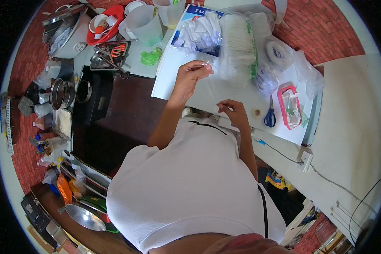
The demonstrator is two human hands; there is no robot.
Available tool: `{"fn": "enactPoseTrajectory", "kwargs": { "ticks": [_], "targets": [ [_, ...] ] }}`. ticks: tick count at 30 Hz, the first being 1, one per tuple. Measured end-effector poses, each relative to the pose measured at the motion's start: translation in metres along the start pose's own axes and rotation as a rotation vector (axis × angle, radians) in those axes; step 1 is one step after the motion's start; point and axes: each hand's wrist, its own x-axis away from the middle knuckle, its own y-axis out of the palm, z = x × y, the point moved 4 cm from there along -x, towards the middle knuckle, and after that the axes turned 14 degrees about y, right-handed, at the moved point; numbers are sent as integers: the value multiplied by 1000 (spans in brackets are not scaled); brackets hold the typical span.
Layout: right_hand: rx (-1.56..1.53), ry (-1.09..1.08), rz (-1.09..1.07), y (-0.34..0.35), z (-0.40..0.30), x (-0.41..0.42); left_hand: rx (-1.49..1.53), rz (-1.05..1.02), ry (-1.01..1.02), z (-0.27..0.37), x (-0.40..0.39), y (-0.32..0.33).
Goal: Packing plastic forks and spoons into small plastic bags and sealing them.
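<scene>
My left hand (193,74) is raised over the white tabletop (165,84), its thumb and fingers pinched on a small piece of clear plastic (207,64). My right hand (234,111) hangs lower, above the table's near edge, fingers bent; whether something thin is between the fingertips I cannot tell. Ahead of my left hand lies a clear bag of white plastic cutlery (200,33). Beside it is a long clear pack of white items with green print (239,47). Right of my right hand are a small roll of tape (257,112), scissors with blue handles (270,116) and a pink-rimmed container (289,107).
A crumpled green plastic bag (151,57), translucent pitchers (144,25) and a tray of utensils (109,55) stand to the left. Clear plastic bags (308,74) lie at the far right. A power socket with a cord (305,157) is near the right edge.
</scene>
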Motion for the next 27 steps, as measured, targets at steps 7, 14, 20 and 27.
{"fn": "enactPoseTrajectory", "kwargs": {
  "ticks": [7,14,20,27],
  "targets": [
    [189,-220,206,-13,-30,2,-71,-57,9,11,5,-5],
    [-84,-268,114,-6,-90,-31,-272,-341,35,20,8,25],
    [-187,-212,292,-7,-98,-26,-411,-307,111,30,12,18],
    [-62,-233,261,0,-102,-20,-286,-226,132,23,13,18]
  ]
}}
